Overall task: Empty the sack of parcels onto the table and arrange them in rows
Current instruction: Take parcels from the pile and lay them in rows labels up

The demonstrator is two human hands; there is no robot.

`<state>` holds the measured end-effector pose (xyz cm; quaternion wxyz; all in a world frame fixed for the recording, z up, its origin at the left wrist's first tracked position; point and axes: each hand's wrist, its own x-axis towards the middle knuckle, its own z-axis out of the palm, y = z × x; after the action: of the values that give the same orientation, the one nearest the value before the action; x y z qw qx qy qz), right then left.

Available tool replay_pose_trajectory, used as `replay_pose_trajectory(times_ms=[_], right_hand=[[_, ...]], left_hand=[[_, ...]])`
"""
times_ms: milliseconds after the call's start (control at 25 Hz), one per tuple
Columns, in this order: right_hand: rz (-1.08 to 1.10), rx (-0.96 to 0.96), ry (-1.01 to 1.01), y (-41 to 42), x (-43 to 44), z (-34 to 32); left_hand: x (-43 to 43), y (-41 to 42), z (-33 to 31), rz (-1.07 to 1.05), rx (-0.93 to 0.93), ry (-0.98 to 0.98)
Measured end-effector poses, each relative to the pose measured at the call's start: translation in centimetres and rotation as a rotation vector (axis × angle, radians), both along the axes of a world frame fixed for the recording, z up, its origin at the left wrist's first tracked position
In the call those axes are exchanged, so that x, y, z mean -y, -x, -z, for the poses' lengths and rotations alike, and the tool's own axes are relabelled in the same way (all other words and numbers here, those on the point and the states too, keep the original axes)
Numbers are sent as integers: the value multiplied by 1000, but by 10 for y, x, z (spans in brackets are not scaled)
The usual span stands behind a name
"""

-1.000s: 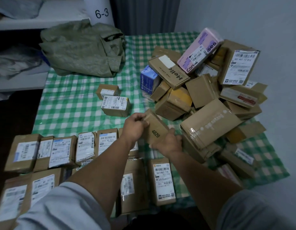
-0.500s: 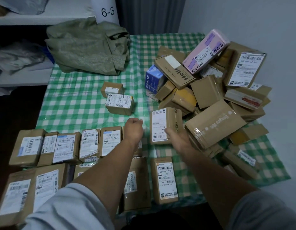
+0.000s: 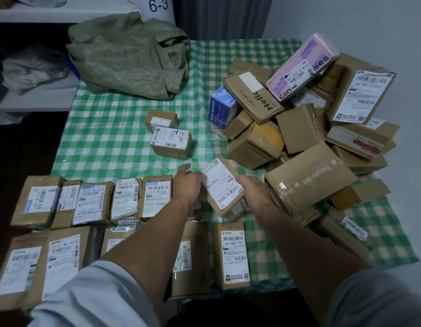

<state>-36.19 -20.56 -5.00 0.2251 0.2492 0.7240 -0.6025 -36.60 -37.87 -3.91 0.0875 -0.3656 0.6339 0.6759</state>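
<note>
A small brown parcel (image 3: 222, 187) with a white label facing up lies tilted at the right end of the near rows of parcels (image 3: 91, 204). My right hand (image 3: 254, 192) grips its right side. My left hand (image 3: 188, 185) rests against its left edge with fingers stretched forward. A second row of labelled parcels (image 3: 233, 253) lies closer to me, partly hidden by my arms. A loose pile of parcels (image 3: 299, 128) fills the right of the green checked table (image 3: 115, 142). The crumpled green sack (image 3: 129, 60) sits at the far left.
Two small parcels (image 3: 171, 142) lie apart in the middle of the cloth. A white cylinder marked 6-3 (image 3: 158, 7) and shelves (image 3: 34, 90) stand behind and left of the table. A grey wall runs along the right side.
The parcel was turned from its plain side to label up, then lowered and tilted toward the row's right end. My left hand let go and opened beside it.
</note>
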Motion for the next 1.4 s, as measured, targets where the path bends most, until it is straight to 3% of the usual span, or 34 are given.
replay_pose_trajectory(times_ms=[160,400,720,880,1000,1200,1400], right_hand=[[-93,-122,57,13,-1,-18],[-162,-31,228,26,7,-29],[76,-13,239,24,5,-20],[28,90,304,11,14,-11],[40,99,266,8,11,-3],[-12,168,191,7,-2,23],[-102,220,148,9,1,62]], left_hand=[[20,8,-16,-10,-6,-2],[38,1,-30,320,119,-240],[13,-17,-24,96,50,-313],[-5,-24,-18,162,70,-438],[-1,-29,-16,239,179,-234],[29,-19,24,30,221,149],[22,-26,34,232,242,585]])
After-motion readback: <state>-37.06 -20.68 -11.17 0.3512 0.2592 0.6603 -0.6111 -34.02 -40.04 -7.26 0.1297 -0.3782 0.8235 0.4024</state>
